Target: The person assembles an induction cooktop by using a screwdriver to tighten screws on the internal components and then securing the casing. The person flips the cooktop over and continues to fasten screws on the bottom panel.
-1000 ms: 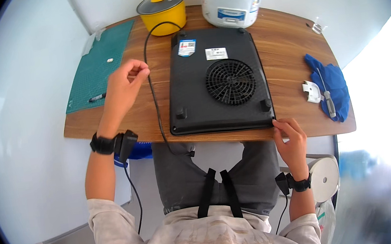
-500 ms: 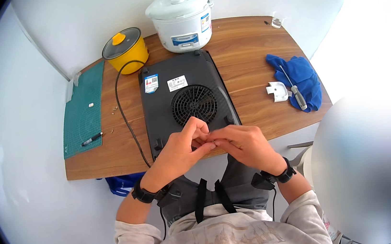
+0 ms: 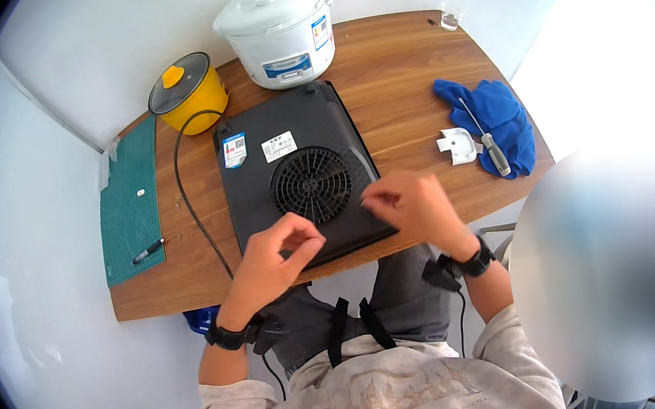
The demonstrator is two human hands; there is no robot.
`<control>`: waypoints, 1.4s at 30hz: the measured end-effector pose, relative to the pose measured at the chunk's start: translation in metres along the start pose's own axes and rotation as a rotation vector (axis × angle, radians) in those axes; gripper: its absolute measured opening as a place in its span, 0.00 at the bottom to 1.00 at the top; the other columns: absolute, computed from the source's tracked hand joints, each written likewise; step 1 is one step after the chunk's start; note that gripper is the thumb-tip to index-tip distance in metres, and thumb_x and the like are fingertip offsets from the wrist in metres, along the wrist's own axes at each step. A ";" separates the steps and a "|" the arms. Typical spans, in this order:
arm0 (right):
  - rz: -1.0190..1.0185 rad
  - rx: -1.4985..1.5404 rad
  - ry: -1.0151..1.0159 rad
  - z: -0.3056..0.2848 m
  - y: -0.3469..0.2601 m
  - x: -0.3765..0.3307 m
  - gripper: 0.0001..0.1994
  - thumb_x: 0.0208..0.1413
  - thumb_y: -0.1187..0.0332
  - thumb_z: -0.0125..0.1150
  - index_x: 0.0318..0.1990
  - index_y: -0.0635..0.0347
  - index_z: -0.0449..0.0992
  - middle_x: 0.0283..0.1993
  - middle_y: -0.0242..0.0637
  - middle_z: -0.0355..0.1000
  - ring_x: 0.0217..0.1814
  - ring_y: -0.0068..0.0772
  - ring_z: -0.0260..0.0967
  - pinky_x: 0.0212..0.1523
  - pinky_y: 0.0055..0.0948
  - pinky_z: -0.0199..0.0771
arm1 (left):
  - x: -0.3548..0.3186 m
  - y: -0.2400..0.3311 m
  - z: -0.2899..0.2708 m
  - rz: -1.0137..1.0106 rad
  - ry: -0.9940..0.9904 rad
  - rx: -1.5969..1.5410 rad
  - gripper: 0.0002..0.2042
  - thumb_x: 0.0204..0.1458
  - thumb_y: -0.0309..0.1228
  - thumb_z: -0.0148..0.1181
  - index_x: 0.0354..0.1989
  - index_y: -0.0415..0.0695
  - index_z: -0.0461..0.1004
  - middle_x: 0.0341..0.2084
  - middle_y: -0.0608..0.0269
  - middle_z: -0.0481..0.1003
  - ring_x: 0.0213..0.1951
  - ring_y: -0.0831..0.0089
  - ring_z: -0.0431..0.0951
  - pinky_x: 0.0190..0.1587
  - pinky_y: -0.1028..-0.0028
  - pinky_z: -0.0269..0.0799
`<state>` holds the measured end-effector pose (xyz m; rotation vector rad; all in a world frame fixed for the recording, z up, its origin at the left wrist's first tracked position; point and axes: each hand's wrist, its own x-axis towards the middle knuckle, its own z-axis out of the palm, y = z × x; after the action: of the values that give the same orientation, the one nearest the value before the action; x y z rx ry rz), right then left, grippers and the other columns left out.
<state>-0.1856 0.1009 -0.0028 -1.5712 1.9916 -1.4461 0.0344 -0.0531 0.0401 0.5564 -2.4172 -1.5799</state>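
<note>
A black induction cooker (image 3: 253,193) lies upside down in front of me, its round fan grille (image 3: 311,184) and stick-on labels facing up. Over its near left corner, my left hand (image 3: 270,263) is closed, thumb and index fingertips pinched together. My right hand (image 3: 418,209) hovers above the cooker's near right corner, also pinching. Anything in either pinch is too small to name. To the right, a screwdriver (image 3: 495,155) with a grey handle rests on a crumpled blue cloth (image 3: 510,119), beside a white plastic piece (image 3: 461,147).
A white rice cooker (image 3: 281,44) and a yellow pot (image 3: 203,101) with a glass lid stand behind. A black cable (image 3: 187,196) curves along the left. On the green mat (image 3: 131,215) lies a marker (image 3: 147,252). A small glass (image 3: 450,19) stands far right.
My hands have parted from where their fingertips met: the left has gone left, the right has moved right and slightly away from me. The view has shifted a little.
</note>
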 end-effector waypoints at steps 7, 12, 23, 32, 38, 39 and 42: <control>0.237 -0.615 0.100 -0.010 0.077 0.017 0.09 0.55 0.62 0.67 0.35 0.57 0.86 0.31 0.45 0.80 0.34 0.50 0.79 0.36 0.43 0.79 | -0.049 -0.033 -0.027 -0.053 0.238 0.036 0.04 0.62 0.26 0.61 0.41 0.39 0.75 0.35 0.64 0.80 0.39 0.77 0.82 0.44 0.76 0.76; 0.260 -0.676 0.087 -0.008 0.096 0.039 0.08 0.54 0.63 0.65 0.32 0.55 0.86 0.31 0.47 0.80 0.35 0.53 0.79 0.37 0.45 0.80 | -0.073 -0.055 -0.029 -0.099 0.282 -0.016 0.05 0.63 0.27 0.61 0.40 0.38 0.75 0.35 0.65 0.80 0.38 0.77 0.80 0.44 0.76 0.74; 0.251 -0.561 0.139 -0.017 0.075 0.050 0.08 0.54 0.63 0.66 0.34 0.56 0.86 0.29 0.44 0.81 0.34 0.47 0.81 0.37 0.41 0.80 | -0.104 -0.077 -0.029 -0.102 0.348 -0.089 0.06 0.63 0.28 0.60 0.42 0.38 0.76 0.37 0.63 0.80 0.39 0.77 0.80 0.45 0.76 0.75; -0.070 0.018 -0.428 0.081 -0.092 -0.001 0.06 0.55 0.69 0.69 0.35 0.63 0.84 0.28 0.41 0.79 0.27 0.36 0.77 0.30 0.30 0.76 | -0.097 -0.040 -0.003 0.018 0.264 -0.072 0.09 0.57 0.24 0.66 0.45 0.37 0.77 0.37 0.57 0.81 0.39 0.70 0.83 0.43 0.73 0.78; 0.085 0.119 -0.513 0.100 -0.103 -0.009 0.08 0.58 0.67 0.67 0.37 0.63 0.84 0.30 0.42 0.80 0.29 0.36 0.79 0.31 0.30 0.77 | -0.111 -0.049 -0.008 0.010 0.288 -0.010 0.07 0.57 0.25 0.66 0.42 0.39 0.78 0.34 0.58 0.81 0.35 0.69 0.83 0.39 0.72 0.78; 0.085 0.090 -0.524 0.100 -0.102 -0.009 0.08 0.58 0.68 0.67 0.38 0.63 0.84 0.30 0.43 0.80 0.29 0.35 0.79 0.31 0.30 0.77 | -0.112 -0.051 -0.011 0.029 0.305 0.036 0.06 0.58 0.25 0.66 0.41 0.39 0.78 0.33 0.59 0.81 0.35 0.70 0.83 0.39 0.73 0.78; -0.048 -0.028 -0.443 0.087 -0.094 -0.012 0.08 0.59 0.67 0.67 0.42 0.61 0.85 0.30 0.43 0.81 0.29 0.34 0.80 0.32 0.29 0.77 | -0.116 -0.054 -0.028 0.002 0.367 0.155 0.06 0.59 0.27 0.65 0.40 0.38 0.79 0.32 0.60 0.81 0.33 0.73 0.83 0.39 0.75 0.78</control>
<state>-0.0640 0.0679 0.0237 -1.7739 1.7287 -0.9743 0.1605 -0.0477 0.0068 0.7927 -2.2649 -1.1721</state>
